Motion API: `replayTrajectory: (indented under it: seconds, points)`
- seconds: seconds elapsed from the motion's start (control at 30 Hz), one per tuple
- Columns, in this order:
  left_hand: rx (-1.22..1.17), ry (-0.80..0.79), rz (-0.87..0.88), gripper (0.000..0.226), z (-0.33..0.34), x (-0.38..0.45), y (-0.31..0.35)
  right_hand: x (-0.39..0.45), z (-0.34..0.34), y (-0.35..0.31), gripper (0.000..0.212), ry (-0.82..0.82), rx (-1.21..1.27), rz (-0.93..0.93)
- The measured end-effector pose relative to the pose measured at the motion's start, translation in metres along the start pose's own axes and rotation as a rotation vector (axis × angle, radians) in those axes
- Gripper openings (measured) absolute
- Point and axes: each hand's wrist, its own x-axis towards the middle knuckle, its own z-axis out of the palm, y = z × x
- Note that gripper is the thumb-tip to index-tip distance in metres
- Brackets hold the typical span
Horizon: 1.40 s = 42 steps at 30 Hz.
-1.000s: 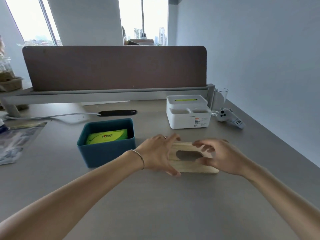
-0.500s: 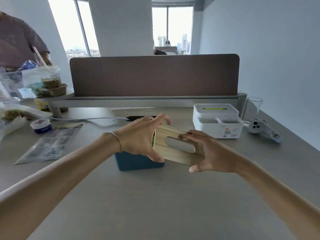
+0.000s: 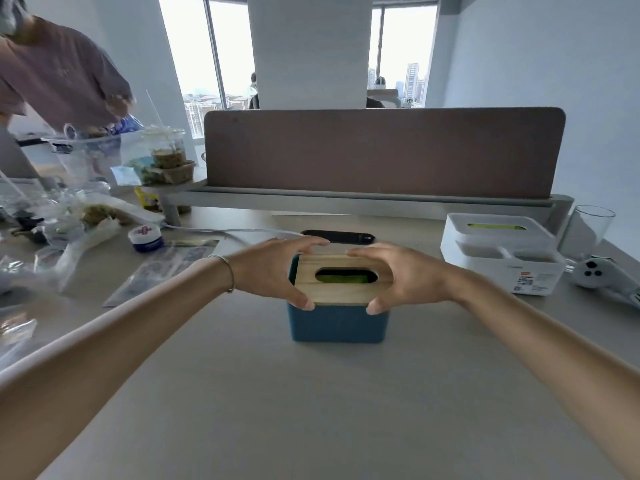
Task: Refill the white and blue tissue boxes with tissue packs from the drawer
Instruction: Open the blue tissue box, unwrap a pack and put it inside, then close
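Note:
The blue tissue box [image 3: 337, 323] stands in the middle of the desk. A wooden lid [image 3: 341, 292] with an oval slot lies flat on top of it, and a green tissue pack [image 3: 341, 279] shows through the slot. My left hand [image 3: 273, 271] grips the lid's left end and my right hand [image 3: 401, 277] grips its right end. The white tissue box [image 3: 498, 251] stands at the right, its lid on, with a green pack showing through its slot.
A glass [image 3: 588, 233] and a white controller [image 3: 602, 277] sit right of the white box. A black bar with a cable [image 3: 337, 236] lies behind the blue box. Food containers, bags and a jar [image 3: 145, 234] crowd the left side. A person stands at far left; a brown divider [image 3: 381, 150] backs the desk.
Both hands lifted the wooden lid off the desk, carried it left over the blue box and set it flat on top. The view swung left.

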Motion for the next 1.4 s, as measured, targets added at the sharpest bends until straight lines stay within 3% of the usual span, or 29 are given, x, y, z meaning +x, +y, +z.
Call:
replayTrajectory:
  seconds: [1.17, 1.4]
  points:
    - [-0.018, 0.005, -0.002, 0.102, -0.005, 0.008, -0.028, 0.021, -0.002, 0.002, 0.102, -0.056, 0.008, 0.012]
    - [-0.294, -0.034, -0.028, 0.1, 0.006, 0.01, -0.036, 0.02, 0.004, 0.01, 0.097, -0.024, 0.074, 0.014]
